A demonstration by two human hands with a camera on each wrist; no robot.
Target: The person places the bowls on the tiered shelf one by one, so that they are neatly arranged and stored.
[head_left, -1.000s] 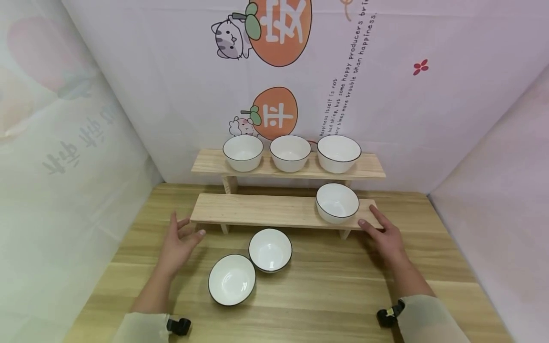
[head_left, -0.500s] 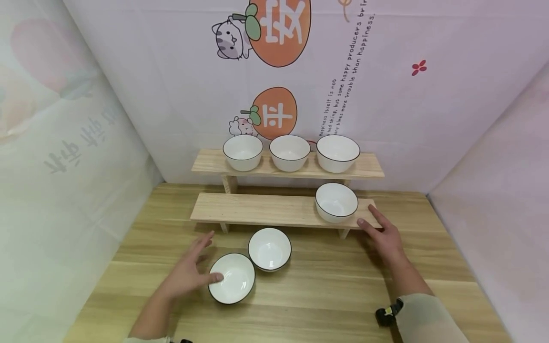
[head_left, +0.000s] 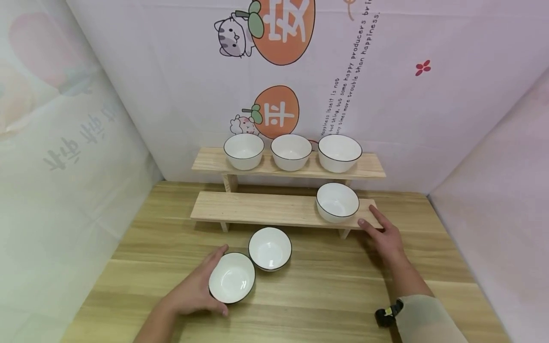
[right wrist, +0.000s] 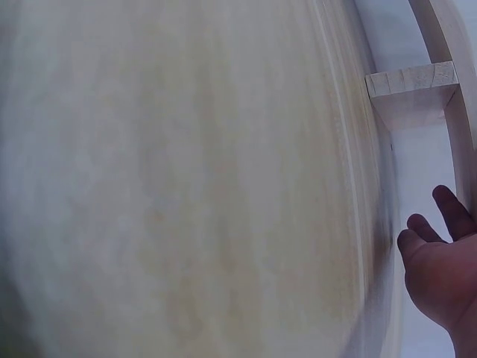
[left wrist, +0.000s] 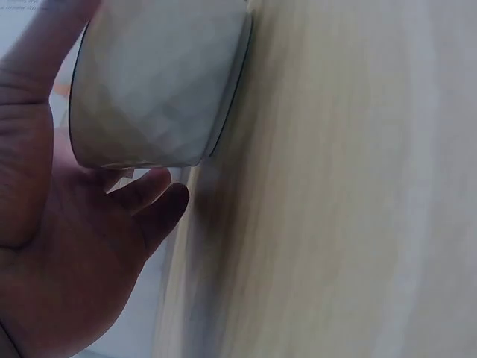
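Head view: left hand (head_left: 195,293) cups the near bowl (head_left: 232,284) from its left side, thumb at the near edge, fingers curled round the far wall; the bowl sits on the worktop (head_left: 326,290), touching a second bowl (head_left: 270,248) behind it. Right hand (head_left: 383,237) lies flat, fingers straight, tips on the right end of the lower shelf (head_left: 266,209), holding nothing, just beside a bowl on that shelf (head_left: 337,202). Three bowls stand on the upper shelf (head_left: 369,166).

Left wrist view: grip wrapped round the near bowl's wall (left wrist: 160,82), palm (left wrist: 67,261) below.

Right wrist view: blurred; fingertips (right wrist: 447,212) extended near a shelf leg (right wrist: 414,89).
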